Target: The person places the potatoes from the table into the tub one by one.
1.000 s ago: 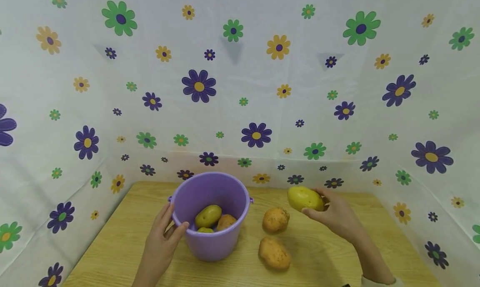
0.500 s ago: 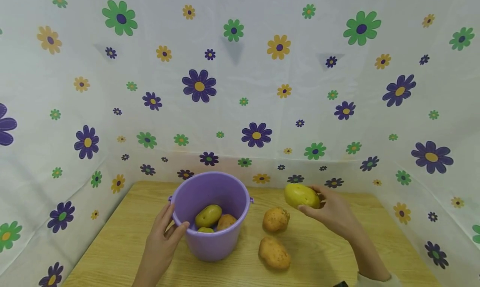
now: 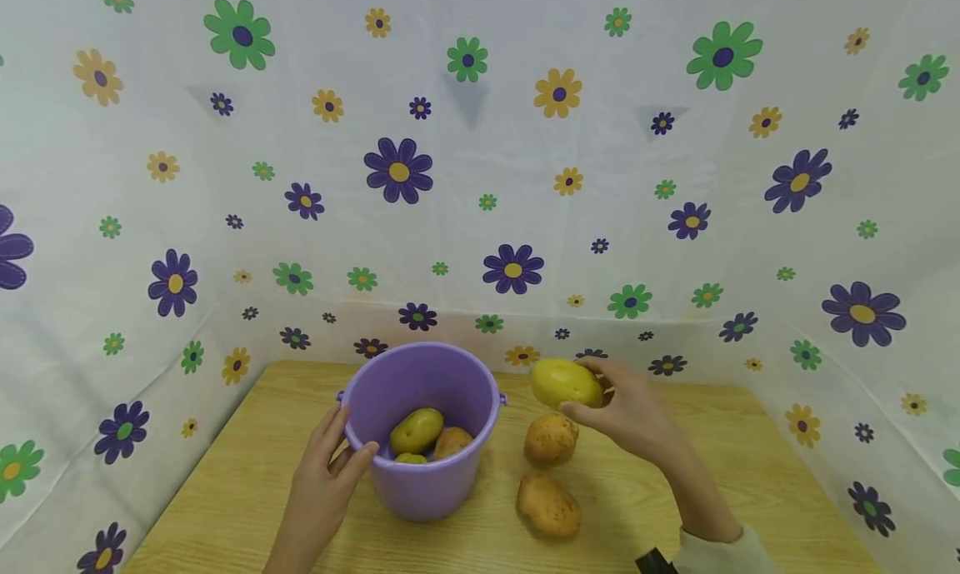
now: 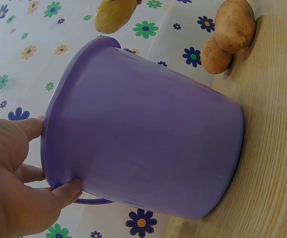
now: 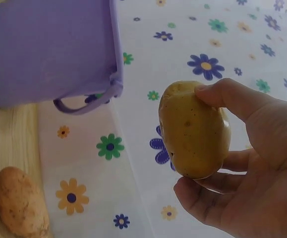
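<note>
My right hand (image 3: 626,409) grips a yellow potato (image 3: 564,383) between thumb and fingers, up off the table and to the right of the purple bucket (image 3: 427,491). In the right wrist view the thumb presses on the near side of this potato (image 5: 193,131). My left hand (image 3: 322,482) holds the bucket's rim at its left side, with the thumb over the front edge; the left wrist view shows its fingers (image 4: 66,192) on the rim. Inside the bucket lie a greenish-yellow potato (image 3: 417,431), a brown potato (image 3: 452,444) and part of another yellow one (image 3: 410,458).
Two brown potatoes lie on the wooden table (image 3: 652,507) right of the bucket, one farther back (image 3: 551,439) and one nearer (image 3: 549,506). A flowered white cloth (image 3: 465,224) hangs behind and on both sides. The bucket's handle (image 5: 86,105) hangs at its far side.
My right hand has carried the yellow potato leftward and slightly up, closer to the bucket. The left hand and the bucket have stayed in place.
</note>
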Demonstrator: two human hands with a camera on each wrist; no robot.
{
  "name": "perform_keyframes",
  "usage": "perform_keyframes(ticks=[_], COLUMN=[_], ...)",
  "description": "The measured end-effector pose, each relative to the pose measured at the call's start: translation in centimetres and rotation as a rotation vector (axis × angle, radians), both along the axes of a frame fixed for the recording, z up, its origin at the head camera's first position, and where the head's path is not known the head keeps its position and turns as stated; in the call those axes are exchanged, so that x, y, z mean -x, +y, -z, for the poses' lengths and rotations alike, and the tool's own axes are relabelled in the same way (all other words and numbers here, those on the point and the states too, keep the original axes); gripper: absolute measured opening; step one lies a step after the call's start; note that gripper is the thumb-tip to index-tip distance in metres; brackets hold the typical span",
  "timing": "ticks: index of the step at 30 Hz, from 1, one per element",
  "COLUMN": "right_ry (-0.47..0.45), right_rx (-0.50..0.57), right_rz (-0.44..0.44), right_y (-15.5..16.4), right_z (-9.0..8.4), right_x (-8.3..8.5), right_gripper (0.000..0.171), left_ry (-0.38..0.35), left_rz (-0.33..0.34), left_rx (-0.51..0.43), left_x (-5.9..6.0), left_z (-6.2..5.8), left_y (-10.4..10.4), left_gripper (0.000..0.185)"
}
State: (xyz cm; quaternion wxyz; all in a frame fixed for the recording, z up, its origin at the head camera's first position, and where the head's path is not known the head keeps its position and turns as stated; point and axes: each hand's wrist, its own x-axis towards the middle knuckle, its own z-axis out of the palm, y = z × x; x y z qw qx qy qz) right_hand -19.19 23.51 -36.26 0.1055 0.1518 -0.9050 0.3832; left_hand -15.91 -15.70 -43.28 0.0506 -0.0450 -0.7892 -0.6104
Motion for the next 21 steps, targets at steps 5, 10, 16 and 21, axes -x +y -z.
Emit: perform_keyframes(ticks=[5,10,16,21], right_ry=[-0.015,-0.05,-0.029,-0.012], right_rx=[0.014,0.025,0.05,0.054], right_rz=[-0.035,-0.045,-0.104,-0.167], right_y=[-1.8,-3.7,-6.1,-8.3], right_z=[-0.5,-0.8,-0.9,-0.6], right_x=[0.4,0.6,1.2,1.7], right_gripper=[0.063,0.065,0.063,0.057], left_ry=[-0.009,-0.01,-0.009,-0.003], left_rz=[0.0,-0.005,-0.009,-0.013], left_rx=[0.001,0.006,0.009,0.011], left_x=[0.1,0.0,0.0,0.0], left_z=[0.0,0.0,-0.1,0.0], left_y=[0.0,0.1,0.1,0.1], left_gripper=[0.081,0.08,0.08,0.081])
